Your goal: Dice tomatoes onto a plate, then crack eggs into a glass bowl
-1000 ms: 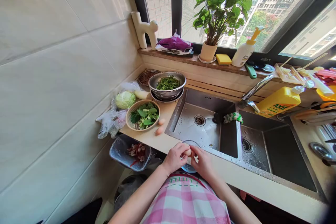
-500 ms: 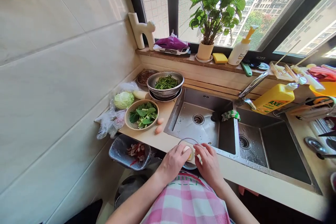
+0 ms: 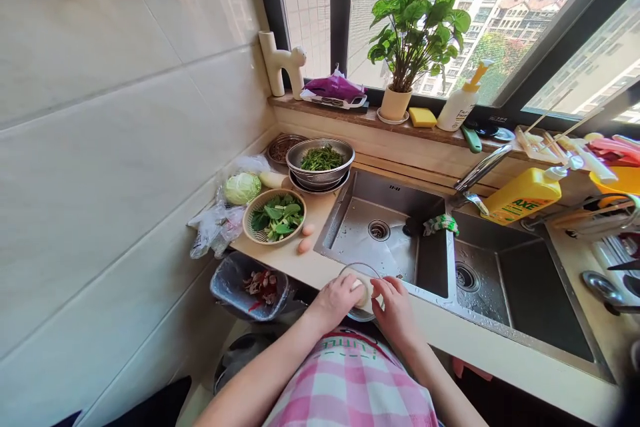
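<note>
A clear glass bowl point(image 3: 361, 315) stands at the counter's front edge, just before the left sink basin. Over it my left hand point(image 3: 336, 300) curls its fingers round a pale, rounded piece point(image 3: 361, 292), perhaps garlic or onion; its exact kind is unclear. My right hand point(image 3: 393, 303) is at the bowl's right side, thumb and fingertips bent close together near the piece. Whether anything small sits between those fingertips cannot be made out. Two brown eggs point(image 3: 305, 245) lie on the counter to the left, beside a basket of leafy greens point(image 3: 246, 219).
A lined bin point(image 3: 225, 293) with scraps hangs below the counter at left. Behind the basket are a cabbage point(image 3: 243, 188) and a steel colander point(image 3: 325, 178) of cut greens. The double sink point(image 3: 453, 267), faucet point(image 3: 483, 167) and yellow bottle point(image 3: 523, 197) are to the right.
The view has shifted slightly, so the scene sits a little lower and further right. My left fingers cover more of the pale piece; my right hand has barely moved.
</note>
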A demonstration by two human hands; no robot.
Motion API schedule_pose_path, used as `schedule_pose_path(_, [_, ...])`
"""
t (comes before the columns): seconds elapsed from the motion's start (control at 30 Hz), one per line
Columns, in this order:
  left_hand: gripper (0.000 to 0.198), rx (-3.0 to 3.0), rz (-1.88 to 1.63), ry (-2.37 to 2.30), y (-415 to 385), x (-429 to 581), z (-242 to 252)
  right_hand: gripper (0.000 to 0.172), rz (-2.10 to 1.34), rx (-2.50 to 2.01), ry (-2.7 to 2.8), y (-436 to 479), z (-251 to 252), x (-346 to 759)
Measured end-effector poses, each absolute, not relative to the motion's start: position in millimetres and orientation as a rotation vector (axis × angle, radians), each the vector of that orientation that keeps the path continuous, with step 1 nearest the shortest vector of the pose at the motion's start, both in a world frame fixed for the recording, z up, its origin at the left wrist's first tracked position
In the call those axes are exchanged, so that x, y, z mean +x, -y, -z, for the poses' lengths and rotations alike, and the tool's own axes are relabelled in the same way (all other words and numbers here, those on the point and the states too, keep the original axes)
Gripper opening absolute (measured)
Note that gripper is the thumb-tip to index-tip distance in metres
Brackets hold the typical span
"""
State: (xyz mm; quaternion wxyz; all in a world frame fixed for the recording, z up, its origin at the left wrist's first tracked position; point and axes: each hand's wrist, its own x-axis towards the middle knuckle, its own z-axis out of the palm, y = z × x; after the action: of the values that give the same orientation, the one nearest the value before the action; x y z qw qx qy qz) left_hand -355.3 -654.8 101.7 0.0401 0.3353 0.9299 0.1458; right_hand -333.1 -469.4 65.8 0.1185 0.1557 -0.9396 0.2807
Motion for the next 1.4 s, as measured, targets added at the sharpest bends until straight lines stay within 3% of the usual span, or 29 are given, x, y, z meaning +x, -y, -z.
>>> schedule_pose_path(0.33, [0.024,1.21,-0.286,-2.946,654,-350,-104,0.042,-0.888,0.41,2.721,467,-57,-327])
schedule_pose_path(0.87, [0.033,1.47,-0.593,-3.097,667,-356,-179,0.039,-1.024,0.281,2.593,472,-59,-312])
schedule_pose_path(1.03, [0.034,1.427,-0.698,-3.046,660,-351,-159,0.041,-1.089,0.231,2.541,471,-61,-312])
schedule_pose_path(1.13, [0.03,1.075,-0.893,-2.821,651,-355,-122,0.036,-1.199,0.175,2.525,468,-52,-311])
schedule_pose_path(1.23, [0.025,0.463,-1.466,-2.439,643,-352,-87,0.032,-1.411,0.061,2.503,467,-42,-309])
schedule_pose_path(1.33, [0.035,-0.127,-2.064,-1.624,639,-345,-72,0.036,-1.66,0.047,2.49,470,-40,-310])
schedule_pose_path(1.4, [0.04,-0.259,-2.247,-1.116,639,-338,-72,0.035,-1.676,0.169,2.522,476,-44,-313])
